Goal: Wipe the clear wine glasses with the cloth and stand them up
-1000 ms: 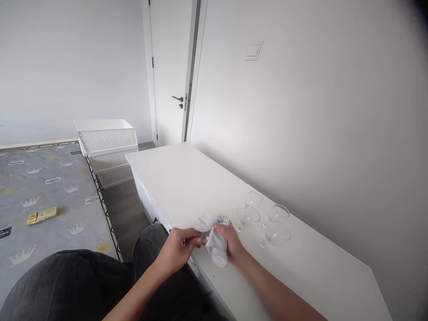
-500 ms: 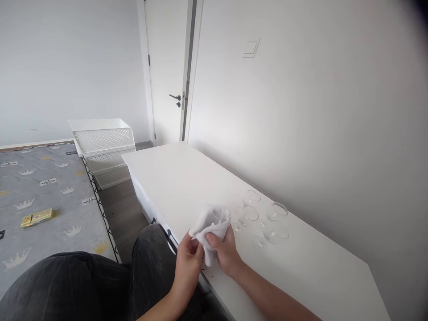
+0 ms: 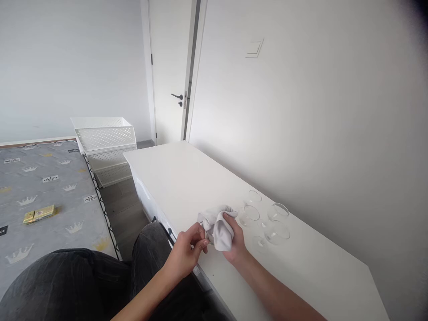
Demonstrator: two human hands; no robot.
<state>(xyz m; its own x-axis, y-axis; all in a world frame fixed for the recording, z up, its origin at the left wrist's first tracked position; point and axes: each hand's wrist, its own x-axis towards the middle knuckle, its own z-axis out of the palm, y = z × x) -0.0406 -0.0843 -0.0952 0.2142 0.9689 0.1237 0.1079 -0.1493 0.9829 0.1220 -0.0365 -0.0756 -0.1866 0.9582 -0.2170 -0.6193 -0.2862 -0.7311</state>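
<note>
My right hand (image 3: 235,243) is closed round a bunched white cloth (image 3: 219,228), held just above the front part of the white table (image 3: 174,178). My left hand (image 3: 187,255) pinches at the cloth's lower left edge. Whatever its fingertips grip is hidden by the cloth and too small to name. Several clear stemmed glasses stand just right of the cloth. The nearest glass (image 3: 249,215) almost touches my right fingers, and others (image 3: 277,232) stand nearer the wall.
The table runs along a white wall (image 3: 317,133) towards a shut door (image 3: 167,80). Stacked white perforated baskets (image 3: 105,138) stand on the floor beyond the table. At left lies a grey crown-patterned mattress (image 3: 50,191) with a small yellow packet (image 3: 38,214). My dark-trousered knees fill the bottom left.
The cloth was lifted and spread half a second ago and is now bunched lower in my right hand. My left hand's grip shifted to the cloth's lower left edge.
</note>
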